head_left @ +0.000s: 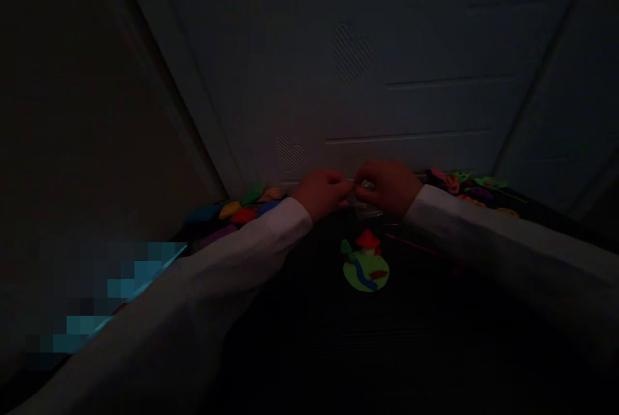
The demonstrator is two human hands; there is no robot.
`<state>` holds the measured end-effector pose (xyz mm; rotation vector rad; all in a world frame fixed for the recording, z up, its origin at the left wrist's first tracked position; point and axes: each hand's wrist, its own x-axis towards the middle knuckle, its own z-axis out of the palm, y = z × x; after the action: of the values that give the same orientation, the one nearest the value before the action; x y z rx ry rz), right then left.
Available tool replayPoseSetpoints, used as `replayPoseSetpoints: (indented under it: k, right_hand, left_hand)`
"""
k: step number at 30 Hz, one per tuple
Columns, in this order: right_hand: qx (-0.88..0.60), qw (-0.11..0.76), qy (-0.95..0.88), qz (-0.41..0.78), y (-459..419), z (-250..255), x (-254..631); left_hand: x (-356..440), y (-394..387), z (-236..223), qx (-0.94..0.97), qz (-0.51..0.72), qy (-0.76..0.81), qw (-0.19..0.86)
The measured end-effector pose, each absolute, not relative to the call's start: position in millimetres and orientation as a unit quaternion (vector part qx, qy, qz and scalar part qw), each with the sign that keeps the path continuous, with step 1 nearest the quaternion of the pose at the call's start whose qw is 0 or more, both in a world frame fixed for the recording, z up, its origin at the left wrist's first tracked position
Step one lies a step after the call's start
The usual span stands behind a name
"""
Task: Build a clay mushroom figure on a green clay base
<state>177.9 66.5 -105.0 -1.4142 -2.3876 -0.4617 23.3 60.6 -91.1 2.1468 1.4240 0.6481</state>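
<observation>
Dim light. My left hand (322,193) and right hand (387,186) pinch one small pale piece (362,191) between the fingertips, above the clay mushroom model (366,263). Risk: piece slips into the dark worktop (314,337), hard to find.

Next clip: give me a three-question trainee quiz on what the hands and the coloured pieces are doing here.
1. True or false: the left hand and right hand meet fingertip to fingertip near the white heart-embossed panel.
2. What sits on top of the flat green clay disc with a blue stripe?
A. red cone-shaped roof
B. yellow ball
C. nothing
3. Which hand is nearer the pile of colourful rounded clay lumps?

Key: 1 true; 2 A; 3 left hand. What the hands pinch is too dark to tell.
</observation>
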Motion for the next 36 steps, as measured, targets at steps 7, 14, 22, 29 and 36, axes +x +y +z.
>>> replayPoseSetpoints:
  k: [7, 14, 22, 29, 36]
  right_hand:
    - [-0.509, 0.188, -0.825, -0.155, 67, -102, 181]
    - [-0.505, 0.195, -0.838, -0.070, 71, -104, 182]
    - [-0.506, 0.209, -0.833, -0.084, 71, -105, 180]
    - [-0.503, 0.204, -0.830, -0.129, 66, -105, 180]
    - [-0.538, 0.223, -0.794, -0.174, 60, -103, 177]
  left_hand:
    - [22, 61, -94, 0.799, 0.222, 0.524, 0.197]
    - [19, 65, -94, 0.786, 0.285, 0.525, 0.163]
    - [23, 67, -97, 0.768, 0.267, 0.536, 0.226]
    - [23, 62, -100, 0.783, 0.297, 0.514, 0.185]
    - [22, 59, -100, 0.812, 0.304, 0.493, 0.075]
